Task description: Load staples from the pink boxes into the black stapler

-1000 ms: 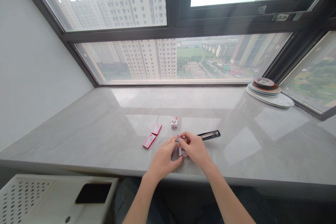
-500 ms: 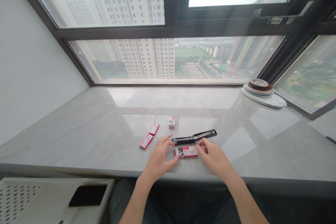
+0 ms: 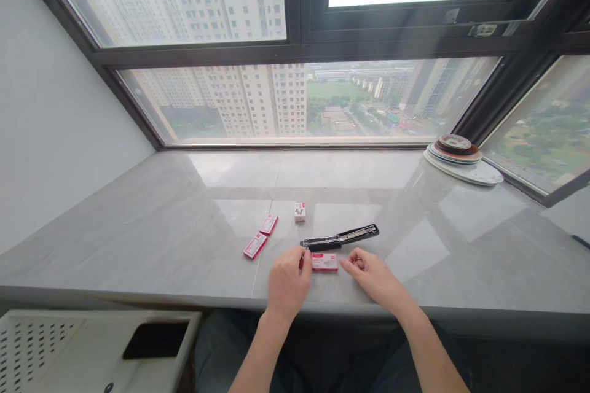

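From where I stand, the window [image 3: 295, 54] fills the top of the frame, above a grey stone bench [image 3: 175, 245] running across the middle. A white cart [image 3: 87, 374] stands at lower left; a stack of plates [image 3: 454, 155] sits at right, well apart from the work.

Low in the centre, the left hand [image 3: 289, 279] has its fingers bunched at one end of a box; whether it pinches or merely presses, I can't tell. The right hand [image 3: 371, 276] is loosely curled, thumb out just beside the box's other end, with nothing visible in it.

Just beyond them lies a black stapler [image 3: 340, 238], unfolded nearly flat. A careless knuckle from the left hand could knock its near end askew.

The red-and-white box [image 3: 325, 262] lies flat between the hands. Its left end is hidden; were it not closed, a tilt could spill whatever is inside, and a hard shove could skid it along the smooth stone.

Two similar boxes [image 3: 268, 225] lie left of centre. Smallest, a little white carton [image 3: 299, 212] stands behind the stapler, easily tipped by a stray reach.
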`<state>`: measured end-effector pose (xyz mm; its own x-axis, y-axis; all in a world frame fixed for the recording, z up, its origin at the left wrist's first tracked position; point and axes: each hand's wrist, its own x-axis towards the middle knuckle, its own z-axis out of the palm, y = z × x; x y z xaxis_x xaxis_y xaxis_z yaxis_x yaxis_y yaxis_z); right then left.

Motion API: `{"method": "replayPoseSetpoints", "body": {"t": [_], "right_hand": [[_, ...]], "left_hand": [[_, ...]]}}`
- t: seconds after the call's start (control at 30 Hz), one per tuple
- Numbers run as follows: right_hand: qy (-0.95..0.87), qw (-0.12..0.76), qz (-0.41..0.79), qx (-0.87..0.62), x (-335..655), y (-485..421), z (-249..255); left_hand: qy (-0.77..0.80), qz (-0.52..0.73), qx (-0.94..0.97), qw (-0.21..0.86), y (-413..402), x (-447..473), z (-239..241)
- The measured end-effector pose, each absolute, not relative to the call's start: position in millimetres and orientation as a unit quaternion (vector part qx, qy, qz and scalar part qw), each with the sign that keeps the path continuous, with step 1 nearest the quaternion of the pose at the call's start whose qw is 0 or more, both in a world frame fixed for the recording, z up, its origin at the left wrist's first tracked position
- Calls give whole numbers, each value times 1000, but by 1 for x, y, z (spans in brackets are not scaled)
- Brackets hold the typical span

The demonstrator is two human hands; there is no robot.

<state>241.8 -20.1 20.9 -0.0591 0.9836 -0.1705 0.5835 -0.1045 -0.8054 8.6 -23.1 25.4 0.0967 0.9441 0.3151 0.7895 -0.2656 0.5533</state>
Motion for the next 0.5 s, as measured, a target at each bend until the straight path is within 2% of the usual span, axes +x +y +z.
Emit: {"method": "replayPoseSetpoints", "body": {"t": [0.07, 0.13, 0.27, 0.37, 0.5], "right_hand": [[-540, 267, 444, -663, 266, -15, 20], [-489, 314, 473, -662, 288, -8, 25], [-526, 392, 496, -569, 301, 18, 46], [-589, 394, 491, -506, 278, 41, 61], [-686, 357, 402, -491, 233, 62, 69]], "left_hand": [[585, 321, 733, 129, -23, 10, 25], [577, 315, 743, 127, -21, 12, 23], [580, 310, 743, 124, -17, 15, 19], [574, 309, 748, 123, -15, 14, 18], [571, 304, 755, 112, -16, 14, 20]]}}
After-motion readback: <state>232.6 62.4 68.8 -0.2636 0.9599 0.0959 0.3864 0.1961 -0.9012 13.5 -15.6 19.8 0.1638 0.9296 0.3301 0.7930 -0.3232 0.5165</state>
